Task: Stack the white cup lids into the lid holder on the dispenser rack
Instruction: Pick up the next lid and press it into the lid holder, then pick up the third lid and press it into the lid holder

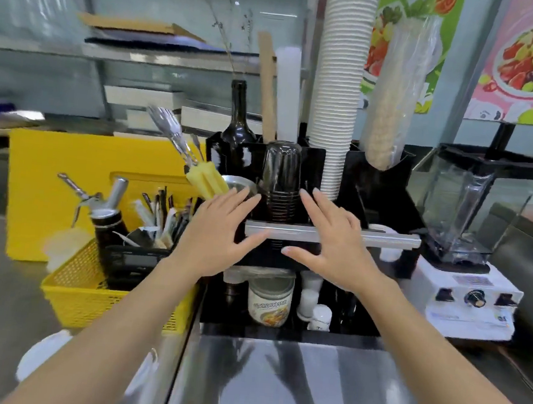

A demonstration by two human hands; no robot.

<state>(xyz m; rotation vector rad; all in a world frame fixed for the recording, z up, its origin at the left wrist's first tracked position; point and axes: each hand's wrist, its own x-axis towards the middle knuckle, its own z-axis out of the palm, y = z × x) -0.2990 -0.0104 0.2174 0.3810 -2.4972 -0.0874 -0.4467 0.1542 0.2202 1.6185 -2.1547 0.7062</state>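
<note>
While both hands [220, 233] [336, 240] hover spread and empty, steel counter [275, 380] gleams below fruit posters [529, 60].

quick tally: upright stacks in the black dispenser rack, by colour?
White paper cup stack: 1
Black cup stack: 1
Plastic-sleeved stack: 1
Total: 3
Both hands, left and right, are open and empty.

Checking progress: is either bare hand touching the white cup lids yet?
Apart: head view shows left hand and right hand open, empty, at the black rack.
</note>
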